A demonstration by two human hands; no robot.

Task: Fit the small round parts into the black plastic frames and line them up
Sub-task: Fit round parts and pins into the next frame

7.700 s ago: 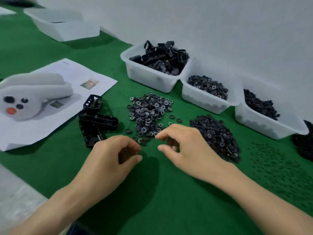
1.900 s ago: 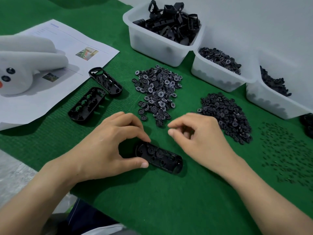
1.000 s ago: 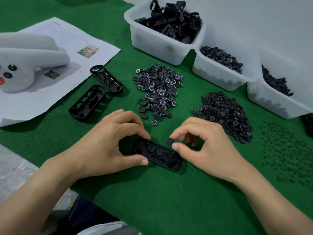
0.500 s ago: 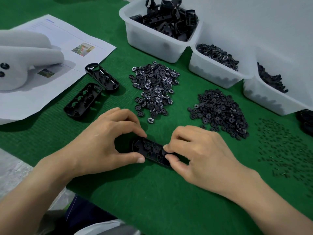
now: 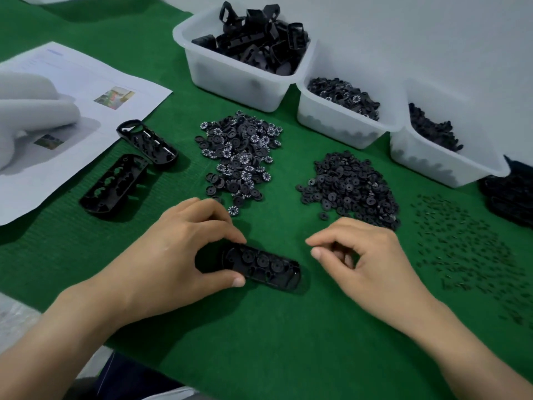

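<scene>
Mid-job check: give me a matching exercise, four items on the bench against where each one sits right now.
Items:
1. frame being filled
2. pile of white-marked discs
3. plain black disc pile
4. bin of spare frames

Places:
A. far edge, by the wall
B. pinched at its end by the left hand
C. just beyond the right hand
D. mat centre, beyond the left hand

Pairs: 1-B, 2-D, 3-C, 4-A
</scene>
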